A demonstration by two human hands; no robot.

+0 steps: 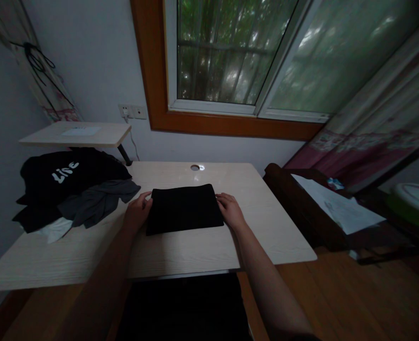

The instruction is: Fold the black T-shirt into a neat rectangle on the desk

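A black garment (184, 208), folded into a neat rectangle, lies flat in the middle of a pale wooden table (259, 222). My left hand (137, 211) rests against its left edge with the fingers curled at the cloth's side. On the opposite edge my right hand (230, 210) presses with its fingers bent over the border of the fabric. Whether either hand pinches the cloth or only touches it is not clear in the dim light.
A heap of dark clothes (70, 189), one with white lettering, sits on the table's left end. A small raised shelf (77, 133) stands behind it. A dark wooden bench with papers (337, 206) is at the right, under a window (230, 57).
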